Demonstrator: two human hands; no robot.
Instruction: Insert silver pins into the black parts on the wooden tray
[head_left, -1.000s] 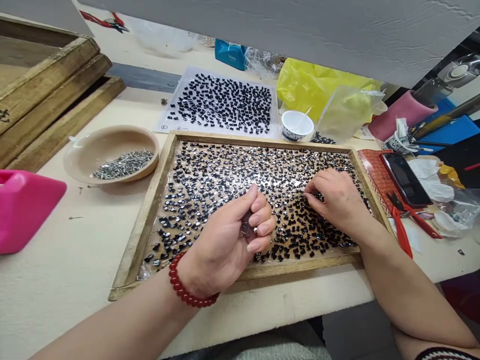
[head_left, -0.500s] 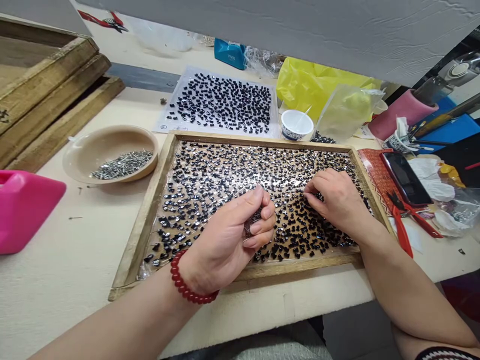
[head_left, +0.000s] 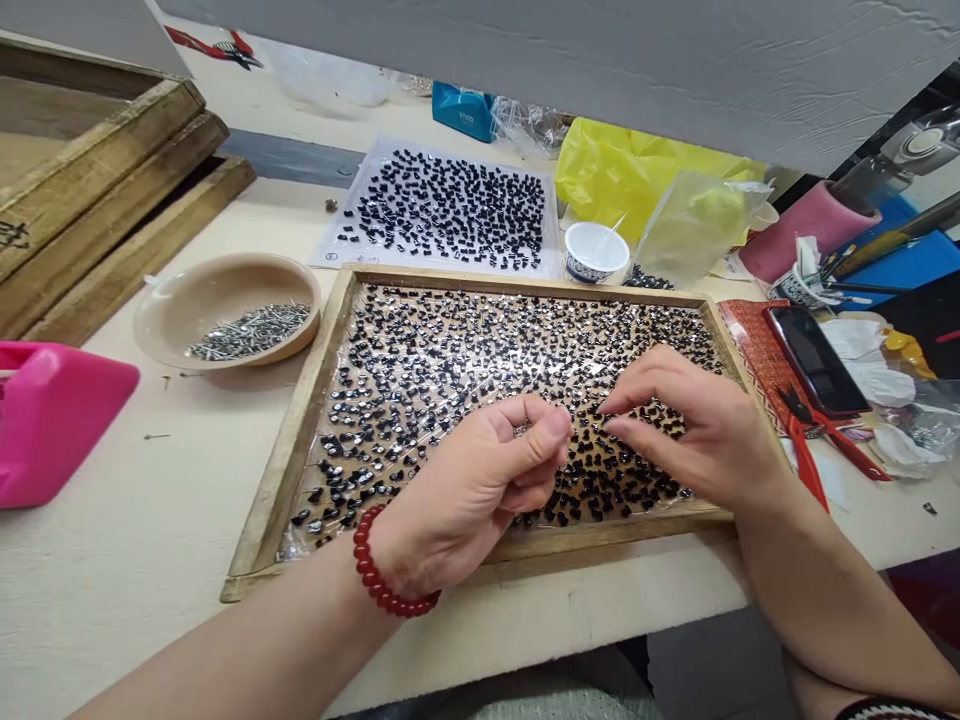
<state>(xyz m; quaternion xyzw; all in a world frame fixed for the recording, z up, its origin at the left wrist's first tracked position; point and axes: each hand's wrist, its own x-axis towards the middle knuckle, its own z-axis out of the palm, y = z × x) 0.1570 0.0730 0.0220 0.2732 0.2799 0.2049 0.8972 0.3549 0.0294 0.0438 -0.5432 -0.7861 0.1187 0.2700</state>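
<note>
A wooden-framed tray [head_left: 262,500] holds a great many small black pieces with shiny tops. Over its lower middle is my left hand [head_left: 480,480], fingers curled and thumb against the index finger; what it holds is hidden at this moment. Just to its right, my right hand [head_left: 690,430] hovers above the black pieces, thumb and index finger apart, with nothing visible between them. A beige bowl [head_left: 169,320] of metal pins stands left of the tray. Behind the tray lies a white sheet [head_left: 337,240] covered with more black pieces.
Stacked wooden frames [head_left: 135,150] are at the far left, above a pink container [head_left: 67,425]. A white cup [head_left: 596,252] and yellow bag [head_left: 622,165] stand behind the tray. Right of it lie a phone [head_left: 817,360] and red-handled pliers [head_left: 806,460].
My left hand has turned and its thumb has moved right and down, covering the dark bundle seen in it before. My right hand has lifted off the pieces and its fingers have spread.
</note>
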